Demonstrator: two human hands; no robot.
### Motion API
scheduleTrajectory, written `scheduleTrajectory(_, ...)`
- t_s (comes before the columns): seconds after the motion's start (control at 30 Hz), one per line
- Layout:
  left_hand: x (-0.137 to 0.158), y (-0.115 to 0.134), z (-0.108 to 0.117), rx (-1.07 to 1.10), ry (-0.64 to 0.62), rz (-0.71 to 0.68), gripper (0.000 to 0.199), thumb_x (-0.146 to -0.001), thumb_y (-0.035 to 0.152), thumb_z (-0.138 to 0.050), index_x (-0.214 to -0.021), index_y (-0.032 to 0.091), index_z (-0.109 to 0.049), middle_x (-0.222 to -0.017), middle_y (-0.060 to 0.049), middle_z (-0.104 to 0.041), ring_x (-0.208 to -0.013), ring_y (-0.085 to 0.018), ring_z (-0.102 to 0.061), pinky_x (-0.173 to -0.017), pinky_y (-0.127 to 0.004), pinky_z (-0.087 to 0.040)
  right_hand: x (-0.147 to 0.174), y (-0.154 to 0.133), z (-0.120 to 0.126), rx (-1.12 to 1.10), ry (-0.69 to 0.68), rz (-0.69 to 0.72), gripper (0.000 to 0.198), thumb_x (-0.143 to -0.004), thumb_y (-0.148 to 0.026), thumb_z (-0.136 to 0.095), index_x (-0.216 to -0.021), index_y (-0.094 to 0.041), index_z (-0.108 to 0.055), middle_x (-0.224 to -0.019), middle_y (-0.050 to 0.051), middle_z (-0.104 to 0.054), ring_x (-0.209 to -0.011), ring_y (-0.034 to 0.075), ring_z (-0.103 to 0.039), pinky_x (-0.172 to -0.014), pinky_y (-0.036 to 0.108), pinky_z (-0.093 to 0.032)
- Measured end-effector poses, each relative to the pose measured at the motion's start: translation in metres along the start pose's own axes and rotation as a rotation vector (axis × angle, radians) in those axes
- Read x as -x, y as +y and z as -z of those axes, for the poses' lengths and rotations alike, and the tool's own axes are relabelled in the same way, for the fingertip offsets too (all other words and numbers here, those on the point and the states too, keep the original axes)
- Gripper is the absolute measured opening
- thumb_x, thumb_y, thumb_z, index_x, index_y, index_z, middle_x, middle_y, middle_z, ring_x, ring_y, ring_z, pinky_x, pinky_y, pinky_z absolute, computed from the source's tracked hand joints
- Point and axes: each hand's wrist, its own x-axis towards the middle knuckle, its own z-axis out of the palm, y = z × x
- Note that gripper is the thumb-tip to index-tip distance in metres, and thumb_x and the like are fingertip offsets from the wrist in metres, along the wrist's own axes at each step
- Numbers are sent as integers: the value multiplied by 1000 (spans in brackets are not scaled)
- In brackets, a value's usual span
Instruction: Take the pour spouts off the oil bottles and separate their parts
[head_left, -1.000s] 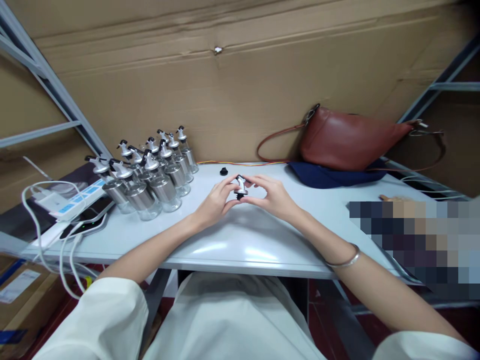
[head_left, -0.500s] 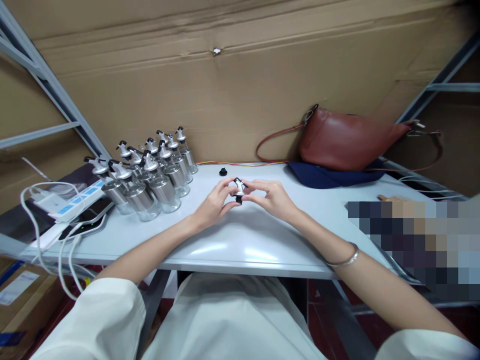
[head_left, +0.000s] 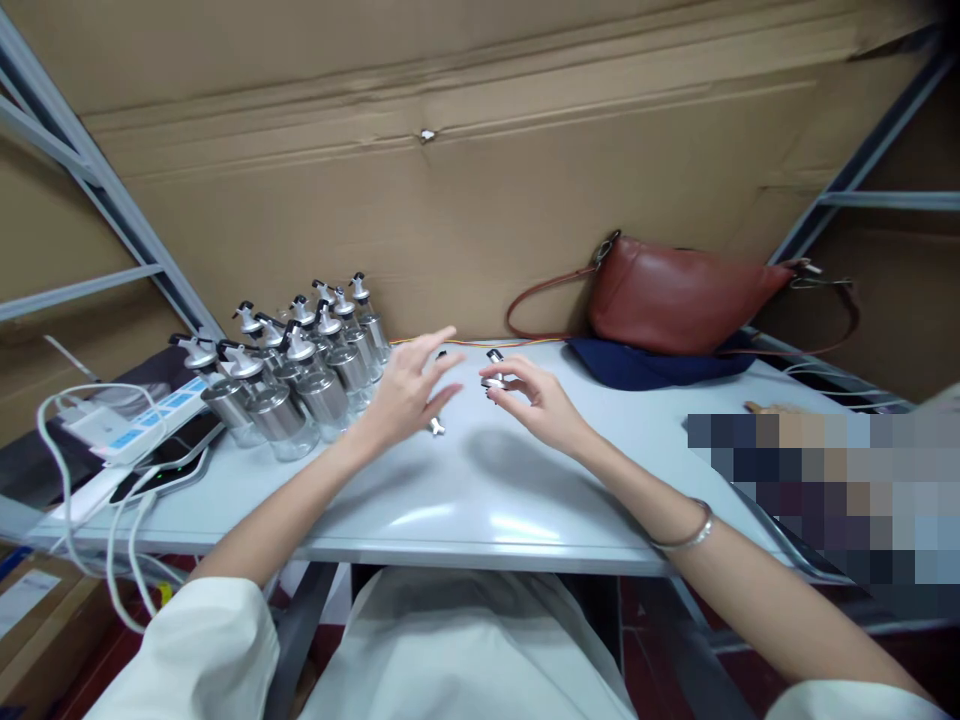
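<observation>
While hands (head_left: 405,388) hover apart | right (head_left: 546,402) pinching spout (head_left: 493,383) | carton label (head_left: 26,600) unreadable

The right fingers (head_left: 529,373) hide part of the spout (head_left: 493,384) from us; we cannot identify the small silver piece (head_left: 436,428) half-covered by the left hand (head_left: 403,388), and front bottles (head_left: 276,414) partly block those behind.

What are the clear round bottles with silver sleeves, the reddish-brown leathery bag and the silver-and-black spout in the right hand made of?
Bottles: probably glass, clear and glossy, though plastic could match.
Sleeves: brushed-looking metal, with a soft grey shine.
Bag: leather or imitation, smooth with gentle highlights.
Spout: metal or coated plastic, silvery and shiny; its black part is too small to tell.
</observation>
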Motion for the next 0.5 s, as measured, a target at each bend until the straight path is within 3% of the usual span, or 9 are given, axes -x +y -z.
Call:
scheduleTrajectory(0.07,-16,-21,27,-107,88,133,27,-91,27,-45,-116,20,-51,-131,-12,-50,-122,-25,-46,-102,-42,-37,-2,2,3,60,33,8,16,-88,-31,-53,-97,-21,-62,-92,6,-57,-81,16,-58,-75,32,-53)
scheduleTrajectory(0.13,-31,-56,58,-222,82,330,26,-90,22,-45,-114,18,-53,-126,-11,-53,-120,-27,-47,-102,-43,-37,-3,3,5,95,48,8,15,-88,-30,-51,-95,-21,-61,-90,5,-56,-78,15,-57,-73,31,-52)
scheduleTrajectory(0.2,-43,-101,87,-305,-7,536,29,-89,18,-43,-117,14,-52,-123,-13,-55,-113,-27,-52,-98,-44,-40,-3,3,5,96,56,4,15,-88,-30,-51,-96,-20,-61,-90,5,-55,-77,15,-57,-73,31,-52)
scheduleTrajectory(0.3,-48,-170,110,-371,-274,803,33,-89,20,-46,-119,9,-50,-119,-14,-59,-106,-27,-56,-93,-46,-43,-3,2,4,74,50,-1,17,-89,-32,-52,-98,-21,-61,-92,5,-55,-77,15,-58,-73,31,-52)
scheduleTrajectory(0.4,-45,-214,104,-325,-401,826,23,-78,28,-65,-91,9,-64,-85,-10,-69,-87,-25,-62,-85,-41,-47,-3,1,3,104,32,25,18,-89,-34,-52,-96,-21,-62,-89,5,-57,-76,14,-59,-71,29,-53)
scheduleTrajectory(0.5,-41,-228,87,-238,-380,691,33,-73,42,-69,-61,12,-61,-50,1,-59,-67,-16,-59,-81,-34,-49,-3,0,4,161,6,34,18,-88,-32,-52,-95,-19,-63,-87,6,-61,-73,14,-60,-67,27,-52)
